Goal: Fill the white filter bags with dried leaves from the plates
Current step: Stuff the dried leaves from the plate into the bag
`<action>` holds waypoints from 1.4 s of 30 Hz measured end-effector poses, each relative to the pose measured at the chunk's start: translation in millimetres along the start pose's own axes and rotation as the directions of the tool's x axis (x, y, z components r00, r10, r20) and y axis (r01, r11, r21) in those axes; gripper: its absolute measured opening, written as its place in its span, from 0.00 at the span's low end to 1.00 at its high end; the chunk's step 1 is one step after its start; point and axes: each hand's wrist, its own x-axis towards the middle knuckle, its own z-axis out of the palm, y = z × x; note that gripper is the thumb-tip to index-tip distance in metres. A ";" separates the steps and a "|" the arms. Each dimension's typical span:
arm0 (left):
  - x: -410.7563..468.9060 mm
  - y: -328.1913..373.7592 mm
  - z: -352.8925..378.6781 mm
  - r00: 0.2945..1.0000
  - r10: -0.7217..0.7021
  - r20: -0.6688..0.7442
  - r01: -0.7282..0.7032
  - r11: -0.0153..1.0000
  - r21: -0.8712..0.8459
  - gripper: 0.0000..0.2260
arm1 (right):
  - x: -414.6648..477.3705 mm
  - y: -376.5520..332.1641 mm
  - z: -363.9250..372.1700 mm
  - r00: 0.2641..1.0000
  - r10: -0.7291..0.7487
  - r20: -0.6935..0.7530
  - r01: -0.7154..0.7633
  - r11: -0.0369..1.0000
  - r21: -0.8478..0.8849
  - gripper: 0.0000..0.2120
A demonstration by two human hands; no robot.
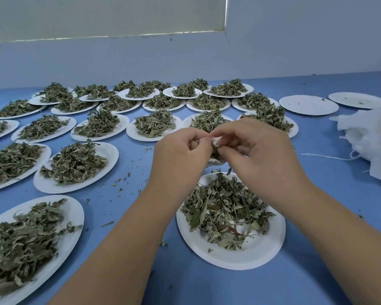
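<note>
Bare left hand (pixel 180 154), bare right hand (pixel 259 148)

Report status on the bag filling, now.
Left hand and right hand both pinching the filter bag above the near plate. Dried leaves at bag mouth. Nothing blocking.

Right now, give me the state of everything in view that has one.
Filter bag, held up, partly filled.
Left hand, pinching the bag's mouth.
Right hand, pinching the same bag.
Nearest plate, partly covered with dried leaves.
Far-right plate, only crumbs.
Plate left of it, only crumbs.
Spare filter bags, heaped, unfilled.
</note>
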 end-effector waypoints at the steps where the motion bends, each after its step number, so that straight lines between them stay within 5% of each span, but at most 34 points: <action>1: -0.3 0.5 0.5 1.000 0.003 0.007 -0.003 1.000 0.001 0.08 | -0.9 -0.2 2.2 1.000 -0.001 -0.024 0.001 1.000 -0.006 0.15; 5: -0.1 1.0 1.0 1.000 0.013 0.017 -0.014 0.999 0.031 0.10 | -2.1 -0.6 8.1 0.999 -0.005 -0.039 0.001 0.995 -0.101 0.12; 21: -0.5 4.0 -1.3 1.000 -0.023 -0.016 0.022 0.999 -0.025 0.09 | -2.2 -7.8 -0.6 0.996 0.054 -0.065 -0.048 0.994 0.097 0.13; 27: -1.0 9.8 -5.9 0.989 -0.133 -0.069 0.109 0.955 -0.276 0.08 | 6.9 -1.9 -13.2 0.972 0.227 -0.053 -0.211 0.954 0.211 0.07; 31: 0.5 9.9 -8.7 0.981 -0.169 -0.096 0.132 0.942 -0.310 0.07 | 4.6 -2.7 -9.5 0.944 0.303 0.130 -0.319 0.938 0.133 0.26; 34: 3.0 7.2 -9.5 0.974 -0.177 -0.138 0.132 0.948 -0.288 0.09 | 3.2 -2.4 -6.1 0.929 0.325 0.176 -0.357 0.911 0.206 0.26; 42: -2.7 14.1 -6.9 0.989 -0.093 -0.112 0.058 0.956 -0.288 0.09 | 3.2 -1.2 -7.7 0.981 0.191 -0.018 -0.175 0.931 0.321 0.16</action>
